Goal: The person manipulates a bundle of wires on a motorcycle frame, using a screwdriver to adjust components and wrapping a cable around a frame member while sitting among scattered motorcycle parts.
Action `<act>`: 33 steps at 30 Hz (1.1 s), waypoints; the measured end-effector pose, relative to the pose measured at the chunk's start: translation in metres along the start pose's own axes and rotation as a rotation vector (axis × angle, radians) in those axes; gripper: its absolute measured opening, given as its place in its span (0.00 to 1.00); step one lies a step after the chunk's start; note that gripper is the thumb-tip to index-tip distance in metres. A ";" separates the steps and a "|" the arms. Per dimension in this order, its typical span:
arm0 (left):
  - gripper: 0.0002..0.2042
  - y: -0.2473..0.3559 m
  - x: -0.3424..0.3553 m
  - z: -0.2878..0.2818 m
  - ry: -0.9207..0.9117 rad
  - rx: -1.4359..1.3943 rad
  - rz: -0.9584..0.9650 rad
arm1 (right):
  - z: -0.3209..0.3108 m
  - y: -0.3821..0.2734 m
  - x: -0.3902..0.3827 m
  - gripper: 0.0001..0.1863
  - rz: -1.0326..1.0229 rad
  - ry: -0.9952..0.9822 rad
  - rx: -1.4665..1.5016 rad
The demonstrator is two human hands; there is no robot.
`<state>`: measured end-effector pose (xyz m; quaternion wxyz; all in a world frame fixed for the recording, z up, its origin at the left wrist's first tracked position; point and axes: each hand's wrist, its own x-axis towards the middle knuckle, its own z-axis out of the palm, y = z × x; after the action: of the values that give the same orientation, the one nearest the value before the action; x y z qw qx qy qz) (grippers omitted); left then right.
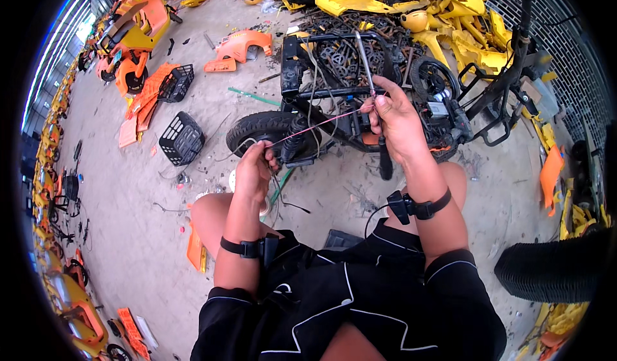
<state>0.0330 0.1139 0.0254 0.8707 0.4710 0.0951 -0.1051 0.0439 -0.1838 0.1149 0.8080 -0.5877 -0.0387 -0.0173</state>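
Note:
A thin pink wire runs taut between my two hands. My left hand pinches its lower end, with dark and grey cable ends hanging below the fingers. My right hand is closed around the shaft of a long screwdriver; its black handle points down and its metal shaft points up and away. The pink wire meets the shaft at my right fingers; whether it is wound around it I cannot tell. Just beyond both hands stands a stripped black scooter frame with loose grey cables, its rear wheel beside my left hand.
Behind the frame lie piled dark metal parts and yellow body panels. Black baskets and orange panels lie on the concrete floor to the left. A stack of black ribbed pieces stands near right.

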 end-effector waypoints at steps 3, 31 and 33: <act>0.11 -0.002 0.002 -0.002 0.031 0.035 0.006 | 0.003 0.003 -0.002 0.25 -0.020 0.035 -0.119; 0.10 0.002 -0.009 -0.022 0.094 0.045 0.068 | 0.010 -0.008 -0.030 0.11 0.201 -0.114 0.153; 0.10 0.004 -0.010 -0.021 0.097 0.049 0.077 | 0.009 0.001 -0.030 0.11 0.175 -0.091 0.092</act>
<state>0.0229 0.1344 0.0202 0.8566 0.5002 0.1162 -0.0508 0.0137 -0.1756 0.1143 0.8298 -0.5515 -0.0245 0.0818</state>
